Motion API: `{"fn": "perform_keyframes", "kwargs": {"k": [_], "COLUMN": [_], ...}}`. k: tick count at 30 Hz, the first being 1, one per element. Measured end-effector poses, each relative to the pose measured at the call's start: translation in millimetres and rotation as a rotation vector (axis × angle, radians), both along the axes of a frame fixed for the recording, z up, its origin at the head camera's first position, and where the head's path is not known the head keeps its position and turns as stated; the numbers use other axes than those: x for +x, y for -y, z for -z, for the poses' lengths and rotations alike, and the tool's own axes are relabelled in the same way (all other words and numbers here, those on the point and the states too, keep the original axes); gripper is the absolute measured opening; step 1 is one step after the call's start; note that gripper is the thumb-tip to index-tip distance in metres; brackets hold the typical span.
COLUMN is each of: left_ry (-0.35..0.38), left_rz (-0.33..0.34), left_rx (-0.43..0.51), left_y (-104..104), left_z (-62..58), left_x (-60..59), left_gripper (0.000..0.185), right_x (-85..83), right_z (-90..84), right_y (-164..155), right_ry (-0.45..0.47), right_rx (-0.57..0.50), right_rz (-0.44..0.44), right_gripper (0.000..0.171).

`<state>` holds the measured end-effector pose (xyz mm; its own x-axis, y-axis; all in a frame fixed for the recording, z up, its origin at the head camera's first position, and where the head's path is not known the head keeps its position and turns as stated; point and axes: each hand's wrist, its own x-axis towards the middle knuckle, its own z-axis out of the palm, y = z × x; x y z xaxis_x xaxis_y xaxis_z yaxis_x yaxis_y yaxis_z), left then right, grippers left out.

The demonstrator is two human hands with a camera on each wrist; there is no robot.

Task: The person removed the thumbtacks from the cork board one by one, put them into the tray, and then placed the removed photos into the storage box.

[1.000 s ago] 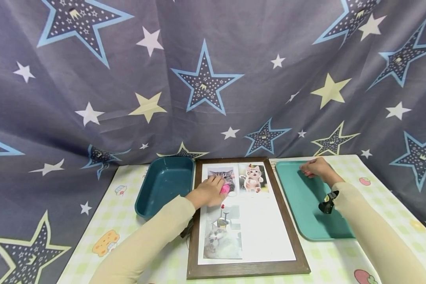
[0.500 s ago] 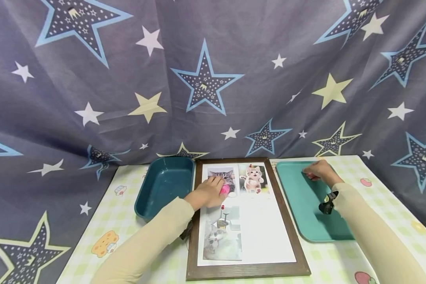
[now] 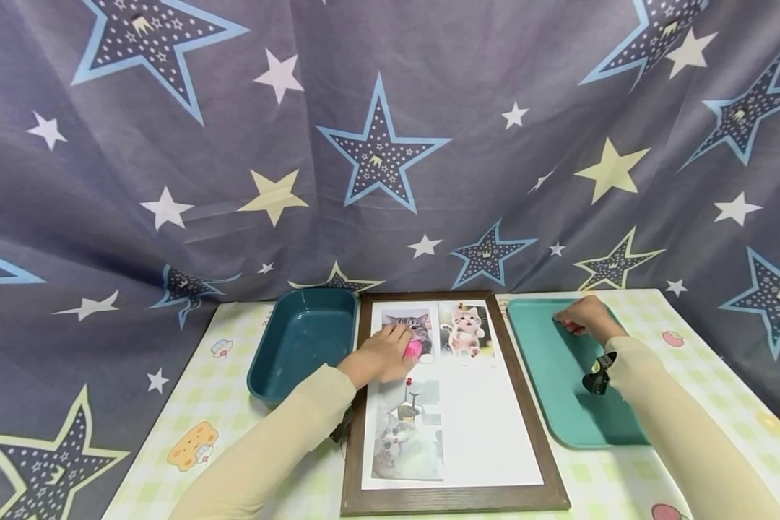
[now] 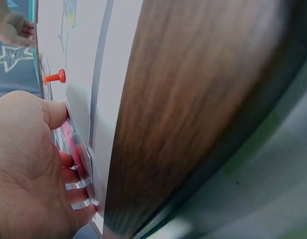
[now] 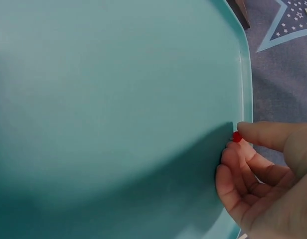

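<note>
On the dark wooden picture frame [image 3: 453, 498] with its white backing and cat photos, your left hand [image 3: 380, 356] lies over the far-left photo, fingers curled round a small pink object [image 3: 412, 351]. Most of that object is hidden under your palm; the left wrist view shows only a pink-red sliver against your fingers [image 4: 69, 175], so its shape cannot be told. A red push pin [image 4: 56, 77] stands in the backing just beside your thumb.

To the right of the frame, your right hand [image 3: 581, 317] rests at the far edge of the flat light-teal plastic tray [image 3: 559, 390]. Its grip pinches a tiny red piece [image 5: 237, 137] between thumb and fingertips; only a dot shows, too small to identify.

Left of the frame sits a deep dark-teal plastic tub [image 3: 299, 339], its near corner covered by your sleeve. All stand on the checked worktop [image 3: 214, 404].
</note>
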<state>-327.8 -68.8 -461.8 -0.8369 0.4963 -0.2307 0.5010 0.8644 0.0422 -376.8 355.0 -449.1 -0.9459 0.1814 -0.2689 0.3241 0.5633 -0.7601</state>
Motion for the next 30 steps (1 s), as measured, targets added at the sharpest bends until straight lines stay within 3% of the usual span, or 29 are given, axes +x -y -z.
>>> {"fn": "perform_keyframes", "kwargs": {"k": [18, 30], "left_ry": [0.01, 0.011], "left_rz": [0.011, 0.017], "left_rx": [-0.006, -0.016], "left_y": [-2.5, -0.1], "left_z": [-8.6, -4.5], "left_x": [3.8, 2.3], "left_gripper": [0.065, 0.065], "right_x": [1.1, 1.7], "right_z": [-2.7, -2.6], "right_y": [3.7, 7.6], "right_ry": [-0.002, -0.015], "right_rx": [0.1, 0.11], "right_rz": [-0.002, 0.013], "right_gripper": [0.018, 0.019]}}
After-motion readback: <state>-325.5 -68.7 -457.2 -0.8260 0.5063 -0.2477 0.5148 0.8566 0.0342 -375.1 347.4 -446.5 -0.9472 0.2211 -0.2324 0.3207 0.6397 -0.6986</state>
